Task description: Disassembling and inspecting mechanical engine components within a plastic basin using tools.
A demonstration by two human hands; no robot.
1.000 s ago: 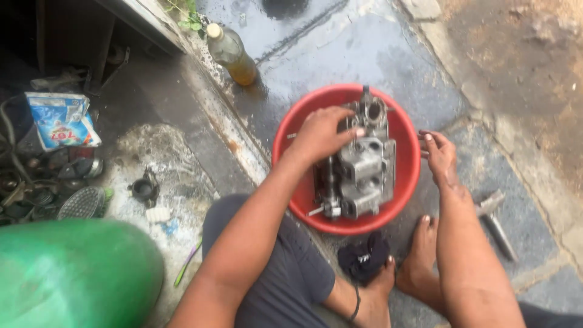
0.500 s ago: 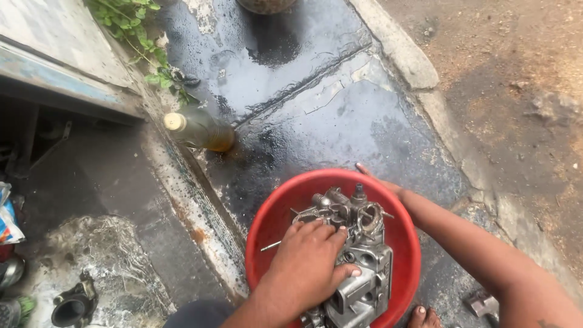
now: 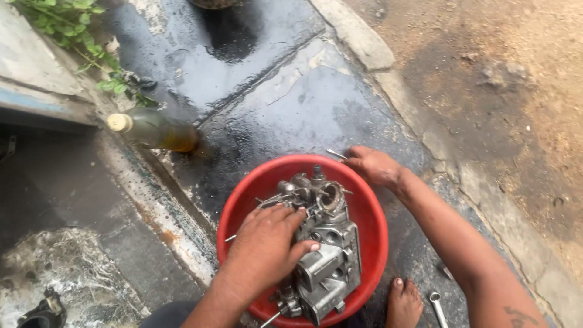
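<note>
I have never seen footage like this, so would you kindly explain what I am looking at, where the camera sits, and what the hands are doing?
There is no machine doing the work here: a person works with two bare hands, and the single camera is worn on that person's head, looking down. The left hand rests on a grey metal engine part that sits in a round red basin. The right hand reaches past the basin's far rim to the wet, dark pavement, its fingertips at a thin metal rod; I cannot tell whether it grips it. To the left lies a glass bottle of yellowish liquid. A bare foot and a small spanner show at the bottom, green leaves at the top left.
</note>
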